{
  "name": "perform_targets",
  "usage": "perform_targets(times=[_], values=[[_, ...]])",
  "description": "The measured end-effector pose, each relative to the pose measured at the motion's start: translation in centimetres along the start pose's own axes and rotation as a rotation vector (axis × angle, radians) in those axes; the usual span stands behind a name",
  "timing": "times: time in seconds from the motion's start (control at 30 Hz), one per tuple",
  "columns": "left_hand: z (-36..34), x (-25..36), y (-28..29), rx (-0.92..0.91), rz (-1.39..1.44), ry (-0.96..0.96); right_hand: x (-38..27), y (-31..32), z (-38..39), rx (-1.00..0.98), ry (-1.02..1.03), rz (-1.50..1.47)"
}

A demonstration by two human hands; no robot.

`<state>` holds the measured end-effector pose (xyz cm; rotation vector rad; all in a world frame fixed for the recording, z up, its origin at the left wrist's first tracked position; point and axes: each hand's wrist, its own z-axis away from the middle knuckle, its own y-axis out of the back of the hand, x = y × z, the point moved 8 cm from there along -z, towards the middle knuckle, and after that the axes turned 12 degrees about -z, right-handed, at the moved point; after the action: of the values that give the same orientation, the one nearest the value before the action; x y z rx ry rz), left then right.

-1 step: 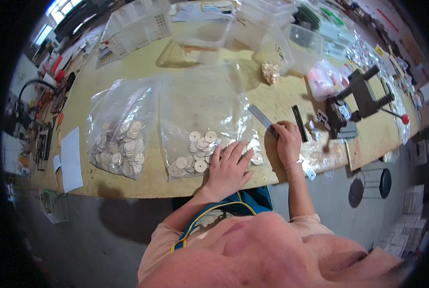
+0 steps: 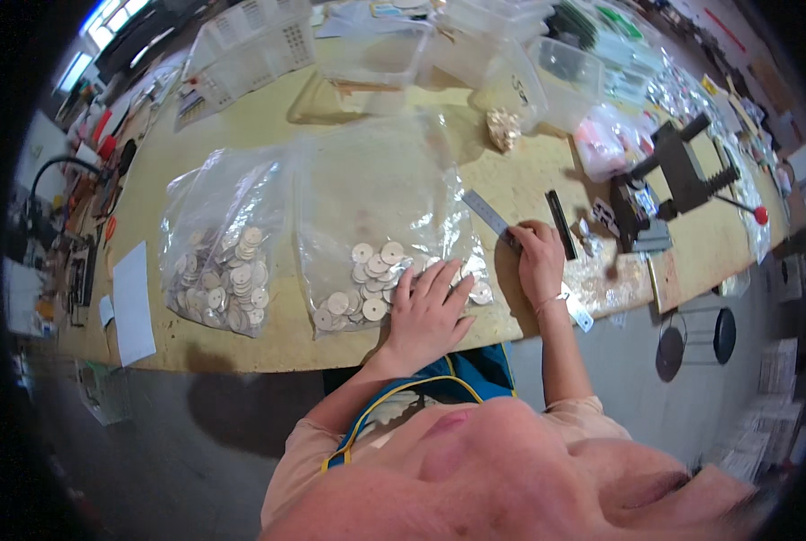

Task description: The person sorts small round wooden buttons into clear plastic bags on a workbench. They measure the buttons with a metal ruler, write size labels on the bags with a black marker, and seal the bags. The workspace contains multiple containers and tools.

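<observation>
Left hand (image 2: 428,325) spread on the large clear bag (image 2: 367,189), right hand (image 2: 540,261) pinching a ruler (image 2: 485,215) beside it.
We log white paper (image 2: 133,307) well left of the large clear bag; a second bag (image 2: 212,194) of discs just left; pale discs (image 2: 363,298) inside its lower part, near our left fingers, which lie slightly apart; the ruler by its right edge, our right thumb and fingertips together on the near end; farther right, a black bar (image 2: 561,224).
</observation>
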<state>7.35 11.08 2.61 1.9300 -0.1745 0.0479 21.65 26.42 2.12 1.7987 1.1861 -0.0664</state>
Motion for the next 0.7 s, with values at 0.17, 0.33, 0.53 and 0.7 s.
perform_targets(times=[0.17,0.33,0.53,0.7], values=[[-0.03,0.01,-0.14,-0.035,-0.009,0.006,-0.22,-0.25,-0.27,-0.004,-0.015,-0.037],[-0.3,0.24,-0.23,-0.041,-0.011,-0.02,0.18,0.27,-0.16,0.03,-0.027,-0.027],[-0.02,0.22,-0.25,-0.025,-0.023,-0.027,-0.14,0.17,-0.07,0.034,-0.003,-0.037],[0.06,0.22,-0.31,-0.028,-0.015,-0.026,0.0,0.08,0.07,0.029,-0.04,-0.03]])
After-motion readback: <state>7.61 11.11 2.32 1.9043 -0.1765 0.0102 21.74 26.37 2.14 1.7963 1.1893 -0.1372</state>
